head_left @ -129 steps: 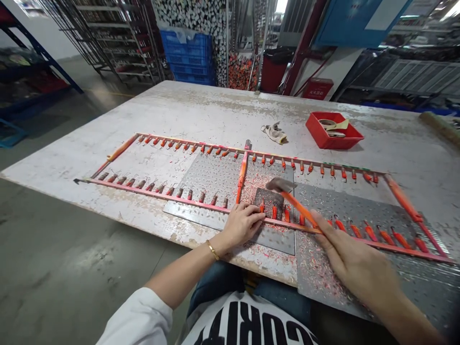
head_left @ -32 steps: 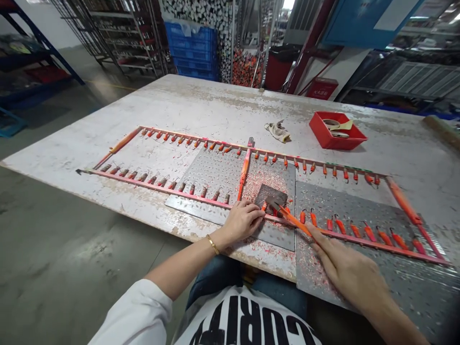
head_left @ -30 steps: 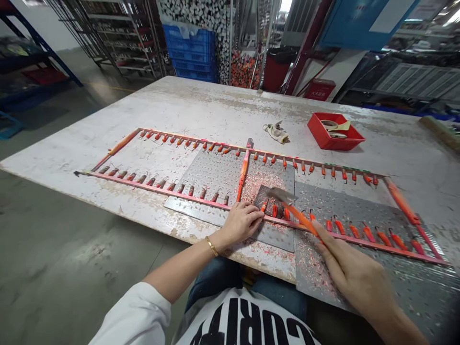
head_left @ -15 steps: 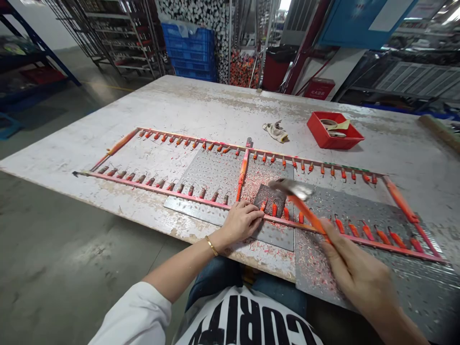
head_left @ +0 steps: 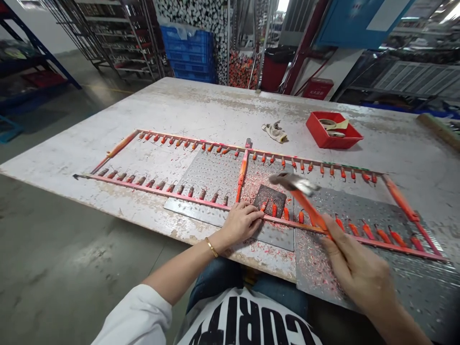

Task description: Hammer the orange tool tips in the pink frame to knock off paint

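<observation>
On the surface (head_left: 201, 110), my left hand (head_left: 241, 224) is pressing half-curled, gripping nothing, on the near rail of the hook frame (head_left: 151, 190); my right hand (head_left: 354, 268) is clutching an orange-handled hammer (head_left: 304, 203) above the hooks (head_left: 285, 213).

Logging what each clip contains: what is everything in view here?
Table: one, worn white, under everything.
Frame: one, pink, flat on the table.
Hooks: dozens, mostly orange, along both long rails.
Plates: two large grey, one small dark, under the frame.
Shavings: many, pink and white, on the plates.
Hammer: one, orange handle, raised over the frame.
Tray: one, red, far right, holding tape rolls.
Glove: one, off-white, left of the tray.
Crates: stacked, blue, behind the table.
Left hand: on the frame's near rail, gold bracelet.
Right hand: gripping the hammer.
</observation>
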The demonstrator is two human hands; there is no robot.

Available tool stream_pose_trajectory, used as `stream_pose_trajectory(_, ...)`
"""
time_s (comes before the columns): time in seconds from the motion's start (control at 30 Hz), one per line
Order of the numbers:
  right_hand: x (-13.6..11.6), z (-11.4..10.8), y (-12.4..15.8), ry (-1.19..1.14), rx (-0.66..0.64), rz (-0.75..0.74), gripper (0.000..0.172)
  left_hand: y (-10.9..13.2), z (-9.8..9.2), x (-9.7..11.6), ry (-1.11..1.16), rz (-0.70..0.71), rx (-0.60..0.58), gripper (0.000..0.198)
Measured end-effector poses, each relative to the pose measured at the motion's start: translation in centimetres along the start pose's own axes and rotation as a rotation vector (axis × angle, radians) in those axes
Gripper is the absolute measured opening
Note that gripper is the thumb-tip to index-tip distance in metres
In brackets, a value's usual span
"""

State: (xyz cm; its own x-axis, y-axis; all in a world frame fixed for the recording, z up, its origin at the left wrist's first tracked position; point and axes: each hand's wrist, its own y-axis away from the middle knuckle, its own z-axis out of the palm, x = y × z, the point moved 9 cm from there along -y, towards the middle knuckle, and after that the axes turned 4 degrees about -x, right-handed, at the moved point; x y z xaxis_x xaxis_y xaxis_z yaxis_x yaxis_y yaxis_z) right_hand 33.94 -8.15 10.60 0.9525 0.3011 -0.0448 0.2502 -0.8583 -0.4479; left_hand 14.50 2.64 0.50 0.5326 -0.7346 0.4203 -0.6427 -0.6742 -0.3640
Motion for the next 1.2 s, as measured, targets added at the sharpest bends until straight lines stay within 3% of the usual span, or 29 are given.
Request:
stream_pose_trajectory(0.07, -0.2, 0.3, 0.1, 0.034, 0.049, -0.009, 0.074, 0.0, -0.1, 0.1, 0.001, 0.004, -0.003, 0.024)
stream_pose_trajectory(0.23, 0.0, 6.1, 0.7, 0.147, -0.221, -0.032, 0.058, -0.2, -0.3, 0.3, -0.016, 0.011, -0.012, 0.026)
stream_pose_trajectory(0.33, 0.6, 5.1, 0.4, 0.127, -0.220, 0.005, 0.057, -0.2, -0.4, 0.3, -0.019, 0.009, -0.008, 0.025)
stream_pose_trajectory(0.5, 0.5, 0.9, 0.2, 0.015, 0.015, 0.017, 0.070, -0.2, -0.4, 0.3, -0.010, -0.007, -0.015, 0.024)
stream_pose_trajectory(0.57, 0.1, 1.9, 0.7, 0.069, -0.012, -0.005, 0.071, -0.2, -0.4, 0.3, -0.010, -0.004, -0.020, 0.024)
stream_pose_trajectory(0.67, 0.0, 4.9, 1.3, 0.165, -0.177, -0.030, 0.061, -0.3, -0.4, 0.3, -0.014, -0.003, -0.034, 0.025)
stream_pose_trajectory(0.73, 0.3, 5.4, 1.2, 0.173, -0.229, -0.026, 0.058, -0.3, -0.4, 0.4, -0.017, -0.001, -0.038, 0.025)
stream_pose_trajectory(0.83, 0.5, 3.2, 0.4, 0.113, -0.178, -0.005, 0.061, -0.2, -0.5, 0.4, -0.018, -0.005, -0.030, 0.026)
stream_pose_trajectory(0.97, 0.4, -0.2, -0.2, 0.021, 0.049, 0.031, 0.070, -0.2, -0.5, 0.4, -0.021, -0.002, -0.030, 0.026)
stream_pose_trajectory(1.03, 0.0, 0.7, 0.0, 0.055, 0.055, 0.021, 0.070, -0.2, -0.5, 0.5, -0.020, 0.005, -0.029, 0.026)
stream_pose_trajectory(1.13, -0.3, 4.6, 0.4, 0.154, -0.132, -0.019, 0.060, -0.2, -0.4, 0.5, -0.031, 0.011, -0.030, 0.028)
stream_pose_trajectory(1.2, -0.1, 5.8, 0.5, 0.192, -0.225, -0.015, 0.056, -0.2, -0.3, 0.4, -0.038, 0.015, -0.027, 0.028)
